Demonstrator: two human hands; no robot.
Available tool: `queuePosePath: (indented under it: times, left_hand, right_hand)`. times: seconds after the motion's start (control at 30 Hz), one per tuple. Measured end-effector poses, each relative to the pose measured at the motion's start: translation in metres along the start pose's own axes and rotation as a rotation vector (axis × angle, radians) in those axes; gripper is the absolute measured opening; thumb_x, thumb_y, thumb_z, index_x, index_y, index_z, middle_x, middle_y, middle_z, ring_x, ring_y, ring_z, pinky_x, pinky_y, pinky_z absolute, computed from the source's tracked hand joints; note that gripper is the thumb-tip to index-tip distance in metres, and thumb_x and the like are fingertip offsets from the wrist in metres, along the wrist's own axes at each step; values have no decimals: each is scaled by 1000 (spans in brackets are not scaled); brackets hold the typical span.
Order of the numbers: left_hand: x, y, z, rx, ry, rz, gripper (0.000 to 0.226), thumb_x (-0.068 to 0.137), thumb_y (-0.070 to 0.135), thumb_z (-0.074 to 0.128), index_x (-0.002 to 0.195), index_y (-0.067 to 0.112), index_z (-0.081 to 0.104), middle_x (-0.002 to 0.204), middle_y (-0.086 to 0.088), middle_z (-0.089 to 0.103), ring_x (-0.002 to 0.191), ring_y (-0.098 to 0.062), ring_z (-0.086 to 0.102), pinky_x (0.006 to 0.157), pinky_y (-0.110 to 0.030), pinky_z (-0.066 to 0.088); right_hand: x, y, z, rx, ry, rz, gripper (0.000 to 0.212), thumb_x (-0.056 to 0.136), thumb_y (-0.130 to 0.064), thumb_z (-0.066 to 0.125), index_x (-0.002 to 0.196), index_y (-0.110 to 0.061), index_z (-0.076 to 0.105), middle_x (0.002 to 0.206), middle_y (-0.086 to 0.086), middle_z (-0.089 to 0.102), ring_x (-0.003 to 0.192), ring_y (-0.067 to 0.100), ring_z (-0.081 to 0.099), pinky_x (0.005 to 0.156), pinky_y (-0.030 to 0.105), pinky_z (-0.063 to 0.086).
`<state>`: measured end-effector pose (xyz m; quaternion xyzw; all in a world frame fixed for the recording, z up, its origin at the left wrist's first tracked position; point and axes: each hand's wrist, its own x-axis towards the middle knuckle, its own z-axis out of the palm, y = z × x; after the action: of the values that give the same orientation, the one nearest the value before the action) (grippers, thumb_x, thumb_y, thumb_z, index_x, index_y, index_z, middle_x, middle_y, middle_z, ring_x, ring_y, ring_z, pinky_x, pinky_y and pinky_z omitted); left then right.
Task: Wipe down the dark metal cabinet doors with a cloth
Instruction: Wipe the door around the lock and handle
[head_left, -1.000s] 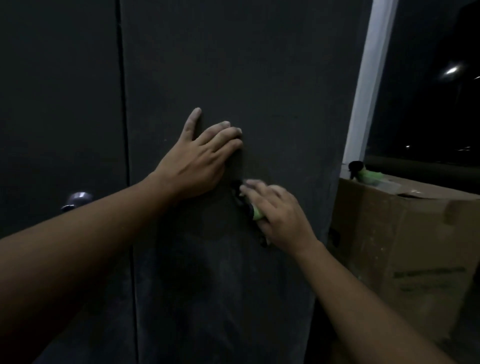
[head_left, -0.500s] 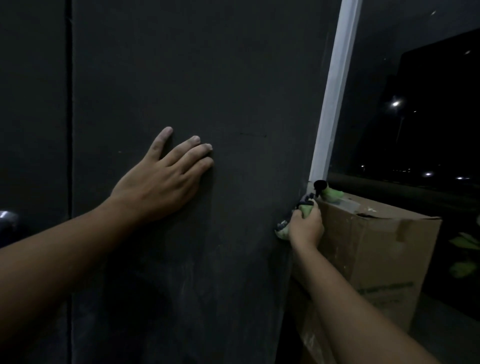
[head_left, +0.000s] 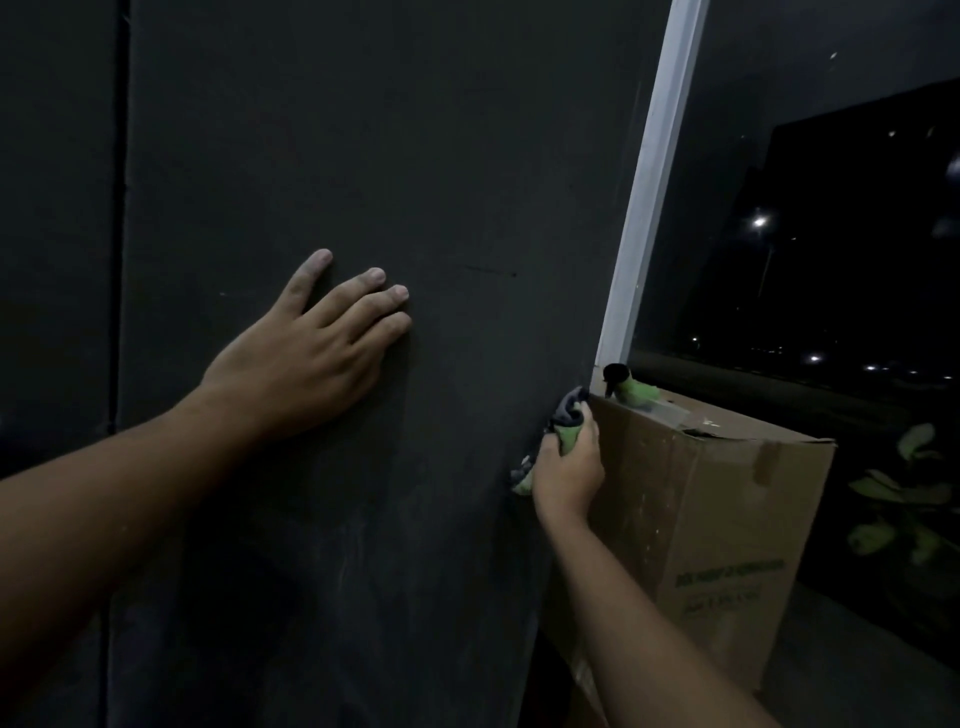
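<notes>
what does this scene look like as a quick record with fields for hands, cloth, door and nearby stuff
left hand: fingers straight, flat on the cabinet door
right hand: grips the cloth
cloth: green and grey, bunched, at the door's right edge
beside door: cardboard box, a green object on top
behind box: white frame

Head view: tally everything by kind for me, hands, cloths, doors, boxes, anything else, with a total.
Hands: 2, left hand, right hand
Cloths: 1, cloth in right hand
Doors: 2, left door, right door
Boxes: 1, cardboard box
Green object on box: 1
Total: 7
</notes>
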<state>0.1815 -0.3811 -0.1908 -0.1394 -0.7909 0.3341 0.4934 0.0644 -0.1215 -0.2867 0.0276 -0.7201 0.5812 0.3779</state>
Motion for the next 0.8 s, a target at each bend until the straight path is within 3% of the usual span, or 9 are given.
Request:
queuePosePath:
  times: [0.1, 0.33, 0.47, 0.57, 0.67, 0.8]
  left_hand:
    - [0, 0, 0, -11, 2, -3, 57, 100, 33, 22, 143, 3, 47, 151, -22, 41, 141, -42, 36, 117, -66, 11]
    - [0, 2, 0, -11, 9, -15, 57, 101, 33, 22, 143, 4, 47, 151, -21, 41, 141, -41, 36, 117, -65, 11]
    - [0, 2, 0, -3, 3, -16, 57, 101, 34, 22, 143, 5, 47, 152, -20, 41, 142, -40, 35, 118, -64, 10]
    - [0, 1, 0, 15, -10, -10, 57, 101, 35, 21, 144, 6, 46, 153, -19, 40, 143, -40, 34, 118, -64, 10]
    - [0, 1, -1, 14, -15, -16, 57, 101, 35, 22, 144, 6, 45, 153, -19, 39, 143, -39, 32, 118, -63, 10]
    - [0, 1, -2, 0, -25, -18, 57, 101, 36, 21, 144, 7, 44, 154, -18, 37, 145, -38, 30, 119, -63, 8]
  right_hand:
    - [17, -14, -9, 15, -44, 71, 55, 95, -6, 53, 147, -20, 46, 143, 2, 54, 130, 23, 51, 110, 37, 42]
    - [45, -49, -7, -8, -57, -110, 61, 95, -3, 52, 152, -20, 37, 157, 1, 38, 144, 20, 35, 119, 35, 30]
    - [2, -16, -2, -97, -18, -221, 68, 91, -1, 59, 150, -28, 39, 149, -2, 43, 129, 18, 46, 105, 31, 46]
    - [-50, 7, 13, -139, -79, -409, 74, 85, 5, 62, 149, -25, 41, 150, -4, 43, 132, 14, 41, 106, 27, 40]
    - [-92, 25, 26, -186, -251, -681, 82, 72, 8, 63, 147, -21, 44, 151, -1, 45, 128, 21, 46, 112, 23, 30]
    - [-88, 27, 12, -267, -437, -1028, 62, 80, -5, 54, 141, -14, 53, 148, 0, 48, 119, 19, 46, 101, 31, 44]
